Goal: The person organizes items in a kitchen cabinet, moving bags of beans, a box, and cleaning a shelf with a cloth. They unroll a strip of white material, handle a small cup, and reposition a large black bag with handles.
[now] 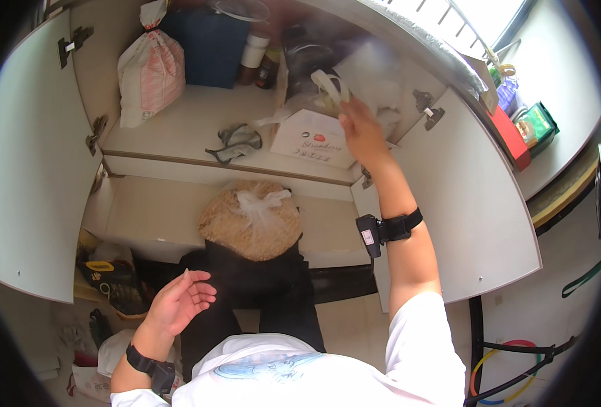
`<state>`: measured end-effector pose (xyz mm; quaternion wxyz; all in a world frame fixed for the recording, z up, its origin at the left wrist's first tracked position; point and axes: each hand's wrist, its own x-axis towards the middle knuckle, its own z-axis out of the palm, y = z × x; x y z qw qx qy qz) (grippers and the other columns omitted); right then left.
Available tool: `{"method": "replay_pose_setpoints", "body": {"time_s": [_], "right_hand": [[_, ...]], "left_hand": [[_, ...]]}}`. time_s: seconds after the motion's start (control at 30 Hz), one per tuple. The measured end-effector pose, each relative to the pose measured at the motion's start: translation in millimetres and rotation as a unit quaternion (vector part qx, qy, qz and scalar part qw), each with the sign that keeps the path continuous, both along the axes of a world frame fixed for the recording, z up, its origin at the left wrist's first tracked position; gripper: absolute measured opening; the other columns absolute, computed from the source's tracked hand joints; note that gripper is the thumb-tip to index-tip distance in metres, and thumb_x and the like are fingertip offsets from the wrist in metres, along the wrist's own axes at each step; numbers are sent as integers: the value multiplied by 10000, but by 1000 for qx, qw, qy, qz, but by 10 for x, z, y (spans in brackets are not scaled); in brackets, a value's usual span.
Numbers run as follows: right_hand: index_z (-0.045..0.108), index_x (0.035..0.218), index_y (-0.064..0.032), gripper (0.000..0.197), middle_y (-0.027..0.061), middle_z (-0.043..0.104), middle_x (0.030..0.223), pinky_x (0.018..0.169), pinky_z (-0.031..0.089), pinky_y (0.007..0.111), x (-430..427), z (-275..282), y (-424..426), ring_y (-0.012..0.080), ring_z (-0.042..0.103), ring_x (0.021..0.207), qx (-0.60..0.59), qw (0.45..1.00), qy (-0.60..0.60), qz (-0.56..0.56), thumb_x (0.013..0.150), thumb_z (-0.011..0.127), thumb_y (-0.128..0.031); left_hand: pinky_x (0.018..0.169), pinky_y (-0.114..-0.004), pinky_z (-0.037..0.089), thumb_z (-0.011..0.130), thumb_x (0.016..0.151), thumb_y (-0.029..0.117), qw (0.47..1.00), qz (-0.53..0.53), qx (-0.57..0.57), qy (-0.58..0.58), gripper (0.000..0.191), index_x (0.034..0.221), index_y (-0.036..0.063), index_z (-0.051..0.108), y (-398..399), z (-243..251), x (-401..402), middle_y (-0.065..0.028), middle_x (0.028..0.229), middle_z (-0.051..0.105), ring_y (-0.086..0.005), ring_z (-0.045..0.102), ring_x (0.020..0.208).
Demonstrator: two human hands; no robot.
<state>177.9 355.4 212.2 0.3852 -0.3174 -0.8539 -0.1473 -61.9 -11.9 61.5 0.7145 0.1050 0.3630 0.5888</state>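
My right hand (357,122) is at the upper right inside the open cupboard, its fingers closed around the pale strap handle (331,87) above a white cardboard box with a strawberry print (313,140). Clear plastic bags (374,76) bunch up behind the hand. My left hand (186,299) is low in front of my lap, palm up with fingers slightly curled, touching nothing. Between the hands, a knotted clear plastic bag of tan granular material (252,224) sits at the cupboard's lower level, against my dark trousers. A crumpled grey cloth (237,142) lies on the shelf left of the box.
Open cupboard doors stand at left (36,168) and right (463,203). A tied white and pink bag (153,71), a dark blue box (206,48) and bottles (254,51) stand on the shelf. A black package (114,285) and other bags are at lower left.
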Motion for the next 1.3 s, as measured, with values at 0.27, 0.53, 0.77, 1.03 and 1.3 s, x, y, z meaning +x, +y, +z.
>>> {"method": "replay_pose_setpoints", "body": {"time_s": [0.27,0.53,0.77,1.03,1.3], "right_hand": [[623,1108,-76,267,184,567,1203,919,434,438,-88,79,-81,385,540,1079,-30,997,36,61,895,541,-215],[640,1049,-60,220,183,607,1132,882,451,444,-20,56,-87,388,549,1068,-12,998,-19,66,874,567,-170],[594,1123,-45,265,215,534,1238,890,466,409,-72,23,-109,391,523,1116,62,998,11,30,877,576,-142],[496,1231,-55,425,199,472,1269,975,363,461,-442,-562,-1122,373,501,1094,-113,977,-94,154,849,625,-190],[480,1240,-37,521,223,483,1263,921,407,458,-589,-1972,-1294,390,505,1100,-150,979,-69,123,804,685,-235]], "left_hand": [[774,-320,481,411,989,316,1000,7,15,-15,346,1118,36,568,-90,-12,-84,-119,942,649,-214,611,872],[778,-319,480,418,988,319,1000,5,20,-18,341,1120,41,565,-155,12,-41,-121,944,645,-212,610,875],[775,-307,482,420,988,324,999,19,19,-27,347,1125,39,564,-123,-21,-65,-114,947,647,-208,613,877],[774,-302,478,420,988,334,999,36,-15,17,347,1114,48,570,-323,-147,-208,-90,943,640,-189,603,864],[799,-294,464,449,975,359,998,39,-29,44,377,1136,37,559,-283,-147,-258,-88,964,625,-178,588,890]]}}
